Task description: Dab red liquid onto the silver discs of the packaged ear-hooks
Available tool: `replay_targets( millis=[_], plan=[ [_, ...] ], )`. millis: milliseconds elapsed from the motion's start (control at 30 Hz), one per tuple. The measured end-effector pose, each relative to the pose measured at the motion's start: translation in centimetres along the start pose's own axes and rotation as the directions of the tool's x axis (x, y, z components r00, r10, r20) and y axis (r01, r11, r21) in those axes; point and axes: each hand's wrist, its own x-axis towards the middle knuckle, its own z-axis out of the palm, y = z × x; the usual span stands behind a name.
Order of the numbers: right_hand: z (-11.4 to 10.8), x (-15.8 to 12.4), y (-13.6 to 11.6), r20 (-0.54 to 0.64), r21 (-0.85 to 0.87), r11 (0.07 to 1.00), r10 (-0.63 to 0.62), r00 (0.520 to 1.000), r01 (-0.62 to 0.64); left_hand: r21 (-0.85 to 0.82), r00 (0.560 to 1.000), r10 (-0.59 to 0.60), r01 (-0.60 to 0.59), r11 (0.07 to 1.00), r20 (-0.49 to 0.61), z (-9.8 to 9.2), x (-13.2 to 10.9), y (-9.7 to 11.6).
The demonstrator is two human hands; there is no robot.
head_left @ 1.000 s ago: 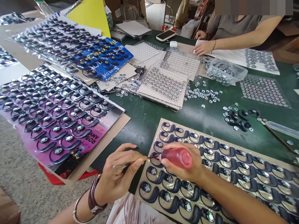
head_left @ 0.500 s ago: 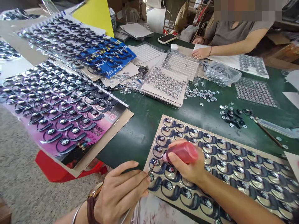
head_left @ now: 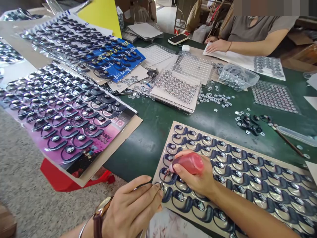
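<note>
Here, the right hand [head_left: 201,181] curled fingers round a red bottle [head_left: 189,162]; a thin tool [head_left: 163,178], pinched, jutted from the left hand [head_left: 133,208]; a blue sheet [head_left: 132,66] read "810 lumen".

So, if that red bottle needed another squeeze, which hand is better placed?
Probably the right hand: it holds the red bottle, with the nozzle close to a dark hooked piece. The left hand seems less suited, since its fingers hold a thin tool.
</note>
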Motion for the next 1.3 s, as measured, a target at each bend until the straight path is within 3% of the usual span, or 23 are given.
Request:
replay_targets(
  millis=[233,433,800,1033,1167,1300],
  plan=[
    [-0.4,0.1,0.2,-0.034,-0.097,0.995,0.028,0.999,-0.031,-0.017,1.0,0.007,-0.007,1.0,-0.012,-0.1,0.4,-0.1],
    [-0.6,-0.2,0.3,-0.062,-0.013,0.996,0.084,0.995,-0.084,-0.023,1.0,-0.017,0.017,1.0,0.001,0.0,0.1,-0.2],
    [-0.6,0.0,0.4,-0.015,-0.038,0.994,0.097,0.995,-0.098,-0.057,1.0,-0.026,0.026,0.998,0.001,0.2,-0.1,-0.4],
    [-0.8,-0.3,0.3,0.052,0.073,0.98,0.181,0.982,-0.185,-0.107,0.999,-0.042,0.046,0.993,0.033,0.1,-0.4,-0.7],
    [-0.8,-0.3,0.3,0.045,0.125,0.974,0.187,0.981,-0.191,-0.147,0.996,-0.089,0.091,0.985,0.021,-0.2,0.0,-0.9],
    [-0.7,-0.1,0.0,0.051,0.061,0.986,0.152,0.987,-0.155,-0.217,0.987,-0.158,0.155,0.964,0.004,-0.3,0.5,-1.2]
  ],
)
